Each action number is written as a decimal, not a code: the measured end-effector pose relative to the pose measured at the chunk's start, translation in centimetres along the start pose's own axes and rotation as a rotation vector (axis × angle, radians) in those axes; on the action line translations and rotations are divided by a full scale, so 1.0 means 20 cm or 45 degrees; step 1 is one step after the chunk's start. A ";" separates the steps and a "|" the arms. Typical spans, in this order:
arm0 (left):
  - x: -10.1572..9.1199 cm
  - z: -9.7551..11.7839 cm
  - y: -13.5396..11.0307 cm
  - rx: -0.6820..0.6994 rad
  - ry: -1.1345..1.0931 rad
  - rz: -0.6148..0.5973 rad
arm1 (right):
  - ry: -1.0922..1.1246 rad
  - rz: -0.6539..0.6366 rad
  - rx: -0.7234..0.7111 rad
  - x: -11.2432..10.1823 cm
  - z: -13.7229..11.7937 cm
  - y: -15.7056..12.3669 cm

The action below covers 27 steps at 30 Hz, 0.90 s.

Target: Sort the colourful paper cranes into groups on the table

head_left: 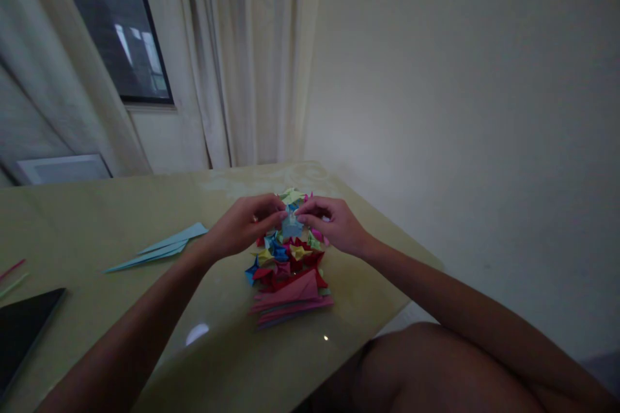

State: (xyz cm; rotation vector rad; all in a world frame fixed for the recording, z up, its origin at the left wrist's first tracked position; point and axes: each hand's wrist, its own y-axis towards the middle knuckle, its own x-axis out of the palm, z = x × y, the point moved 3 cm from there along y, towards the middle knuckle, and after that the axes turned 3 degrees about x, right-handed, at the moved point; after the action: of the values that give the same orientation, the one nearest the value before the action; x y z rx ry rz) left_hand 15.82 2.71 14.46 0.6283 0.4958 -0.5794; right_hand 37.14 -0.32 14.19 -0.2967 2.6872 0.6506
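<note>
Knee (436,374) lowest in view; above the paper pile (289,264) on bench (97,219), left hand (242,227) and right hand (334,222) both pinch blue paper (292,227) between fingertips.

dark tablet (22,329) cut off at left edge, pink straw (12,268) too
</note>
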 end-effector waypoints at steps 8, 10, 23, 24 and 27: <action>-0.02 -0.01 -0.01 0.007 0.004 0.004 | 0.325 -0.010 0.118 0.06 0.10 0.00; -0.02 -0.01 -0.01 0.002 0.008 -0.010 | 0.329 0.003 0.127 0.06 0.11 0.00; -0.02 0.00 -0.01 -0.059 0.051 -0.023 | 0.321 0.079 0.141 0.07 0.15 -0.01; -0.02 0.01 0.00 -0.055 0.066 -0.007 | 0.329 0.087 0.144 0.07 0.15 -0.02; -0.04 0.00 0.01 -0.047 0.199 0.070 | 0.209 0.200 0.146 0.05 0.17 -0.01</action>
State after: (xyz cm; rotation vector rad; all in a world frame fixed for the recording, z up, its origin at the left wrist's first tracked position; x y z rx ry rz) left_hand 15.38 3.11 14.88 0.6535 0.6326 -0.4700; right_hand 37.35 0.97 10.92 -0.1138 2.9145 0.5346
